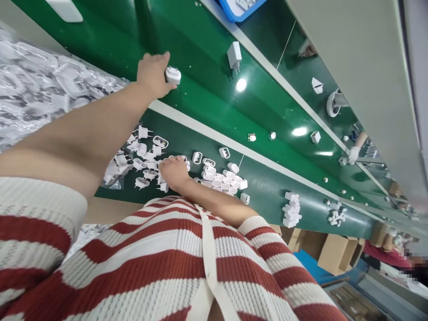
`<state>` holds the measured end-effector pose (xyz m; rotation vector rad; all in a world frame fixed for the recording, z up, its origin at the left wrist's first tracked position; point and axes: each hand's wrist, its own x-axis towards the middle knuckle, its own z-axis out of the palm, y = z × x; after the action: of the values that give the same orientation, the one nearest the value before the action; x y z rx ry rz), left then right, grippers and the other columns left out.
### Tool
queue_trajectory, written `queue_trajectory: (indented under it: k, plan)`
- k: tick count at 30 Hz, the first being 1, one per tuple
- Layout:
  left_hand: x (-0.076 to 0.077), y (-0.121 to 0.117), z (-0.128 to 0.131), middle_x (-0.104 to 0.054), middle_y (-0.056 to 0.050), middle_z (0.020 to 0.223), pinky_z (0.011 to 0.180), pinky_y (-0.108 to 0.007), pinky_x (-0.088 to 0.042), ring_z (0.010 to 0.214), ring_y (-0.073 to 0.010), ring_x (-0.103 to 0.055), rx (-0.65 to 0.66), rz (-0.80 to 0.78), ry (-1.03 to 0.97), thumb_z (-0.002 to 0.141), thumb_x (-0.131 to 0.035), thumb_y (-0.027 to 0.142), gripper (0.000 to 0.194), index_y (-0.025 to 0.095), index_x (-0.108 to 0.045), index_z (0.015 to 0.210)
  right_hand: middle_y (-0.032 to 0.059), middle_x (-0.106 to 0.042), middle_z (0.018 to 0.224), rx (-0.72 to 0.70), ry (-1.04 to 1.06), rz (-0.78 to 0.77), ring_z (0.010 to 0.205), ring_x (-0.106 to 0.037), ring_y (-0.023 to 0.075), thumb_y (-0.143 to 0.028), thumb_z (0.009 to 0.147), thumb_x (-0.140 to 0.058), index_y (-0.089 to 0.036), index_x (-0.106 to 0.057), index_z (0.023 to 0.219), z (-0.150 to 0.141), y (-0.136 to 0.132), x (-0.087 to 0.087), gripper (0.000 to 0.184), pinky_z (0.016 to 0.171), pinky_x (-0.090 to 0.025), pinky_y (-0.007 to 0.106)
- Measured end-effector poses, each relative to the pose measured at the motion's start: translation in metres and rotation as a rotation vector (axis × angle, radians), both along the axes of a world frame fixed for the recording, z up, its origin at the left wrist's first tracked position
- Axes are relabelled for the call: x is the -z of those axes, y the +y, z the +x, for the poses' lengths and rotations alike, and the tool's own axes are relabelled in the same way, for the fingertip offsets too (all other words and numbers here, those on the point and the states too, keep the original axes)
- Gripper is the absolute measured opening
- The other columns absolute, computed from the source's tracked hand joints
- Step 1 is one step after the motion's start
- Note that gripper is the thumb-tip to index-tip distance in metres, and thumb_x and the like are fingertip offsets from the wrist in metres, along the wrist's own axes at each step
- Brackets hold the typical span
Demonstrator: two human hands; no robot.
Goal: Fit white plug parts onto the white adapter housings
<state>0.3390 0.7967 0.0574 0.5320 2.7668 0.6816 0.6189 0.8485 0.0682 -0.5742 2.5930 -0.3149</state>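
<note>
My left hand (152,76) is stretched over the green conveyor belt, thumb and fingers spread. A white charger (173,76) with its pins up sits on the belt between them, close against the thumb. Lower down, my right hand (175,174) is closed, knuckles up, at the edge of a loose pile of white plug heads with pins (143,132). What its fingers hold is hidden. Just right of it stand white charger housings (217,178) in a cluster, with open housings (197,157) showing parts inside.
Another white charger (235,55) lies farther along the belt (207,96), with small parts beyond. Clear bags of white pieces (40,80) crowd the left. A blue tray (234,13) is at the top. A co-worker's gloved hand (353,154) and cardboard boxes (336,254) are at right.
</note>
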Motion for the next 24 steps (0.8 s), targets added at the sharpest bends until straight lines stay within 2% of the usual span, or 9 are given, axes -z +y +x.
queue_trajectory:
  k: [3, 5, 7, 9, 11, 14, 19, 21, 24]
  plan:
    - [-0.010, -0.031, 0.033, -0.043, -0.013, 0.158, 0.120, -0.049, -0.028, 0.140, -0.0314, -0.033, 0.088, 0.091, 0.094, 0.094, -0.074, 0.044, 0.075, 0.010, -0.044, 0.154, 0.0129, -0.075, 0.104, 0.048, -0.038, 0.012, 0.103, -0.065, 0.0255, -0.008, 0.098, -0.048, -0.015, -0.071, 0.100, -0.006, -0.003, 0.003, 0.024, 0.094, -0.043, 0.042]
    - [-0.010, -0.060, 0.062, -0.057, -0.009, 0.146, 0.119, -0.045, -0.028, 0.134, -0.0280, -0.040, 0.308, 0.179, 0.034, 0.095, -0.069, 0.040, 0.056, 0.015, -0.058, 0.144, 0.0123, -0.076, 0.101, 0.071, -0.060, 0.010, 0.102, -0.065, 0.0252, -0.007, 0.097, -0.049, -0.015, -0.071, 0.096, -0.008, -0.002, 0.001, 0.024, 0.094, -0.043, 0.042]
    - [-0.003, -0.089, 0.089, -0.061, -0.006, 0.145, 0.119, -0.046, -0.027, 0.129, -0.0292, -0.043, 0.502, 0.162, -0.100, 0.084, -0.076, 0.041, 0.064, 0.020, -0.062, 0.143, 0.0118, -0.075, 0.100, 0.093, -0.064, -0.003, 0.104, -0.065, 0.0260, -0.006, 0.096, -0.049, -0.015, -0.071, 0.096, -0.006, 0.001, -0.002, 0.025, 0.096, -0.044, 0.043]
    - [0.006, -0.109, 0.112, -0.062, -0.006, 0.148, 0.116, -0.048, -0.030, 0.126, -0.0318, -0.045, 0.567, 0.066, -0.211, 0.074, -0.081, 0.038, 0.075, 0.024, -0.062, 0.145, 0.0121, -0.074, 0.103, 0.123, -0.061, -0.056, 0.108, -0.064, 0.0275, -0.007, 0.095, -0.051, -0.015, -0.072, 0.099, -0.002, 0.007, -0.007, 0.023, 0.100, -0.045, 0.044]
    - [0.015, -0.116, 0.129, -0.068, -0.006, 0.141, 0.112, -0.046, -0.034, 0.122, -0.0316, -0.049, 0.551, 0.025, -0.239, 0.074, -0.079, 0.035, 0.065, 0.024, -0.068, 0.138, 0.0127, -0.072, 0.113, 0.220, -0.078, -0.204, 0.115, -0.063, 0.0279, -0.011, 0.094, -0.056, -0.015, -0.072, 0.106, 0.003, 0.018, -0.013, 0.020, 0.106, -0.046, 0.045]
    - [0.023, -0.103, 0.142, -0.074, -0.008, 0.128, 0.108, -0.042, -0.039, 0.115, -0.0288, -0.056, 0.486, 0.082, -0.178, 0.086, -0.066, 0.034, 0.041, 0.021, -0.075, 0.124, 0.0096, -0.068, 0.123, 0.591, -0.250, -0.645, 0.113, -0.067, 0.0218, -0.019, 0.096, -0.060, -0.019, -0.068, 0.119, 0.003, 0.042, -0.019, 0.024, 0.105, -0.053, 0.039]
    - [0.027, -0.058, 0.146, -0.069, -0.011, 0.136, 0.102, -0.039, -0.047, 0.118, -0.0294, -0.063, 0.310, 0.185, -0.110, 0.096, -0.050, 0.039, 0.046, 0.019, -0.070, 0.133, 0.0003, -0.074, 0.106, 1.171, -0.608, -1.340, 0.093, -0.074, 0.0159, -0.035, 0.079, -0.084, -0.024, -0.066, 0.110, -0.018, 0.083, -0.018, 0.037, 0.090, -0.063, 0.032]
    - [0.028, -0.043, 0.144, -0.068, -0.011, 0.135, 0.096, -0.038, -0.050, 0.111, -0.0293, -0.067, 0.206, 0.219, -0.131, 0.095, -0.050, 0.039, 0.046, 0.021, -0.069, 0.134, -0.0003, -0.076, 0.101, 1.279, -0.574, -1.400, 0.093, -0.074, 0.0165, -0.033, 0.068, -0.092, -0.024, -0.068, 0.103, -0.030, 0.093, -0.013, 0.044, 0.087, -0.063, 0.030]
    - [0.031, -0.030, 0.138, -0.071, -0.012, 0.126, 0.091, -0.038, -0.051, 0.098, -0.0276, -0.069, 0.157, 0.258, -0.167, 0.091, -0.055, 0.036, 0.046, 0.019, -0.069, 0.132, -0.0002, -0.078, 0.096, 1.357, -0.498, -1.297, 0.089, -0.074, 0.0167, -0.035, 0.066, -0.092, -0.024, -0.072, 0.102, -0.046, 0.101, -0.003, 0.043, 0.079, -0.062, 0.028]
